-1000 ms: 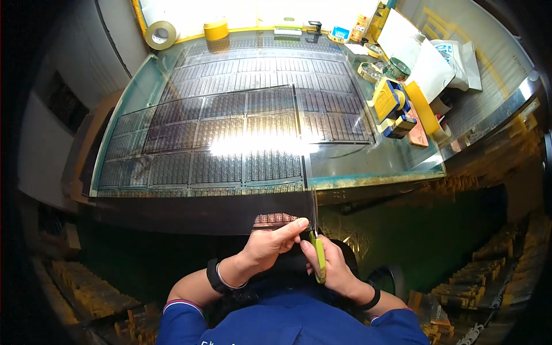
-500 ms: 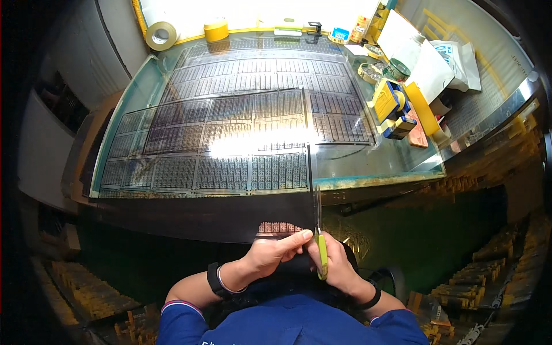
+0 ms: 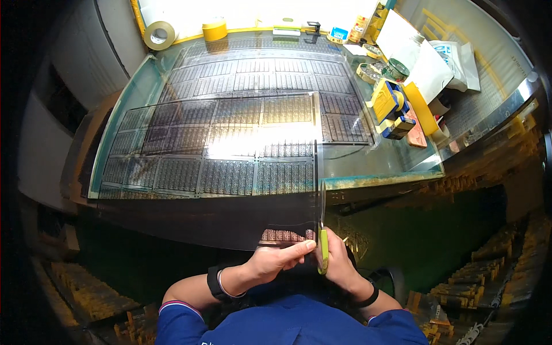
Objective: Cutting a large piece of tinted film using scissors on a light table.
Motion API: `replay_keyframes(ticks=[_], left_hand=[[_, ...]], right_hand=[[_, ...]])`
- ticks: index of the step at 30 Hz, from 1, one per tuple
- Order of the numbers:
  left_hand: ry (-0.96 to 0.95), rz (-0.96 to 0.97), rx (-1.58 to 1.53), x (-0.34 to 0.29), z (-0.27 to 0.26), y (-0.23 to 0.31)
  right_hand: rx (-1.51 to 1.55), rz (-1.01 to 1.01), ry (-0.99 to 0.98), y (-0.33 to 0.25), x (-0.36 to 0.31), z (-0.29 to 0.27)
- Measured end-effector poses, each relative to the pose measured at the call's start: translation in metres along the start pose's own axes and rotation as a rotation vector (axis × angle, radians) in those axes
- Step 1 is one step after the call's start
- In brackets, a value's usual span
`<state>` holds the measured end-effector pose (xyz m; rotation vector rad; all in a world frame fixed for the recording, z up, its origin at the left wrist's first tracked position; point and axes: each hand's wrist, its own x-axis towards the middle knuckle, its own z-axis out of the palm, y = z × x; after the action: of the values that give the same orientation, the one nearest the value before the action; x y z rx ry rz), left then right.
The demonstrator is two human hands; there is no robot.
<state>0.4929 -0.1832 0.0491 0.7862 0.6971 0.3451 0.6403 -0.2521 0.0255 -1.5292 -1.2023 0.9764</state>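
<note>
The near right corner of a large printed film (image 3: 227,175) is pinched by the left hand (image 3: 279,259), whose thumb is laid on top and pointed toward the right edge of the film; the fingers of that hand are curled in underneath and are partly hidden. A pair of scissors (image 3: 324,250) with green handles is gripped in the right hand (image 3: 340,261), which is closed around them, and the blades are pointed away from the body along the film's right edge. How far the blades are parted cannot be told. The two hands are held close together, just off the near edge of the bench (image 3: 376,168), to the right of its middle. Most of the film is rested on the left part of the glass-topped bench, while its dark near strip is hung out past the near edge. A second printed film (image 3: 345,127) is overlapped by it and is spread toward the far edge. Along that far edge, a wide roll of tape (image 3: 160,35) is stood at the left corner, with a yellow roll (image 3: 215,30) beside it. By the right edge, a yellow tape dispenser (image 3: 384,102) is set near a green roll (image 3: 395,70) and a white bag (image 3: 464,63). A dark band (image 3: 214,283) is worn on the left wrist.
</note>
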Motion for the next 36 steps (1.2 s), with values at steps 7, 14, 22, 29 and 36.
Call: replay_keyframes(ticks=[7, 14, 22, 29, 36], left_hand=[[-0.013, -0.022, 0.01, -0.001, -0.001, -0.003], [-0.049, -0.035, 0.082, -0.006, 0.002, -0.008], [-0.091, -0.019, 0.152, -0.007, 0.0, -0.012], [-0.11, -0.019, 0.178, -0.011, 0.007, -0.007], [-0.142, -0.042, 0.21, -0.012, 0.005, -0.01]], right_hand=[[0.084, 0.266, -0.052, -0.016, -0.003, -0.002], [0.101, 0.065, 0.029, -0.005, 0.005, -0.004], [0.156, 0.223, 0.018, -0.022, 0.002, -0.006], [0.097, -0.014, 0.118, -0.009, 0.013, -0.006], [0.082, -0.016, 0.028, -0.004, 0.013, -0.014]])
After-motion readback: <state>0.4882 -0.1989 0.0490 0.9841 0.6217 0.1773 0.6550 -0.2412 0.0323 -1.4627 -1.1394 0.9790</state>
